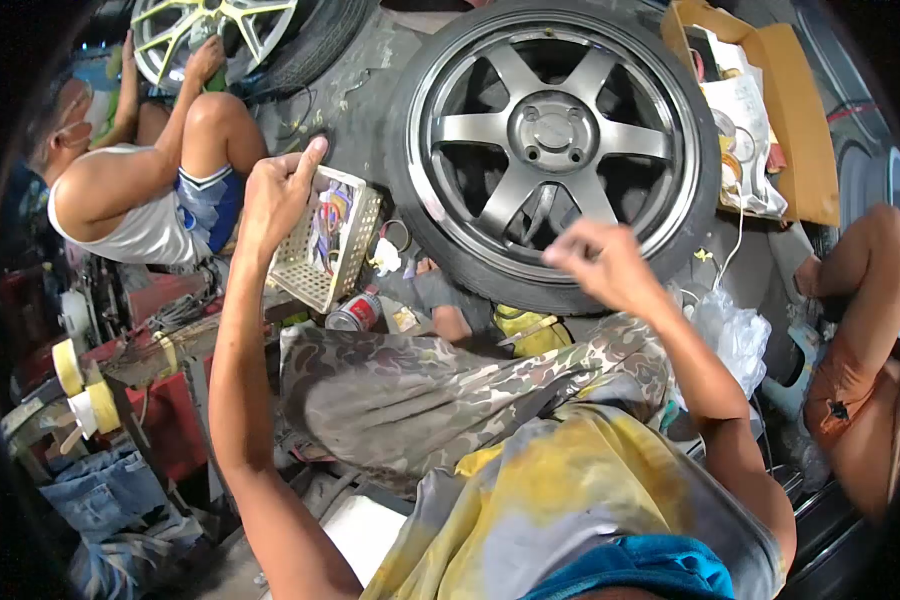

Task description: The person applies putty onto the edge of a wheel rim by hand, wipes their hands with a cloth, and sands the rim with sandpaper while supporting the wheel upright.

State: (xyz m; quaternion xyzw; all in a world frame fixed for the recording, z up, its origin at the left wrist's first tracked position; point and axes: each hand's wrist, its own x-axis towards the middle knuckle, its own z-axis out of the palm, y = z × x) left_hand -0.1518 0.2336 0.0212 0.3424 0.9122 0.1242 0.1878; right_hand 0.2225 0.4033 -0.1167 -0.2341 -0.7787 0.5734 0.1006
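My left hand [278,195] is raised at the upper corner of a cream perforated plastic basket [352,255]. Its fingers are curled and the thumb points out; whatever they may hold is hidden. Small items, including something with red loops, lie inside the basket. My right hand [610,265] hovers over the lower edge of a grey six-spoke wheel [455,129] with a black tyre [407,190]. Motion blurs its fingers, which look bent, and I cannot make out anything in them. The wheel lies face up before my knees.
A soda can [354,313] stands below the basket. At right are a cardboard box [808,130] of supplies, a clear plastic bag [730,335] and another person's leg [860,290]. At upper left a person [130,190] handles another wheel [160,45]. Tape rolls [82,385] hang at left.
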